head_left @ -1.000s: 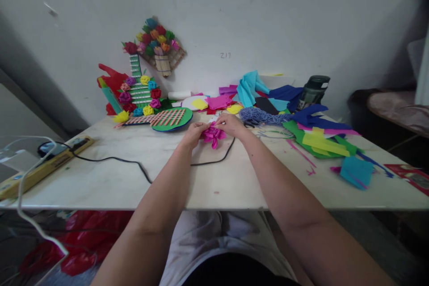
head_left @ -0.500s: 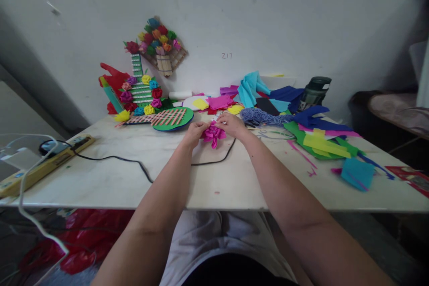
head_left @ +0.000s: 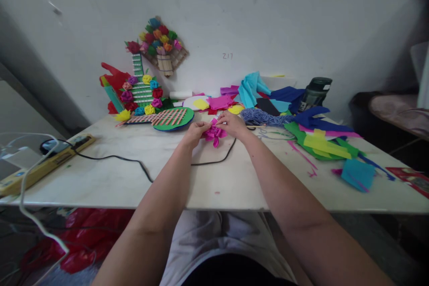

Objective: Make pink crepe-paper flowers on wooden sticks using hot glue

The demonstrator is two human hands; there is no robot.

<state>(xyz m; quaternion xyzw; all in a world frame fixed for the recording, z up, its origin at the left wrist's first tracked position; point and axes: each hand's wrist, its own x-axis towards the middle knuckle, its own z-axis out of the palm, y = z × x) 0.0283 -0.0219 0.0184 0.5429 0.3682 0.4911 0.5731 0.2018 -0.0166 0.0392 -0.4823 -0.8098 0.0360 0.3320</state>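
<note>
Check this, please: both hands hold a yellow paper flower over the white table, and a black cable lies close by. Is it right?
Not fully. The paper flower is pink, not yellow, as the head view shows. The rest holds: the left hand and the right hand both hold it over the white table, with the black cable close by.
</note>
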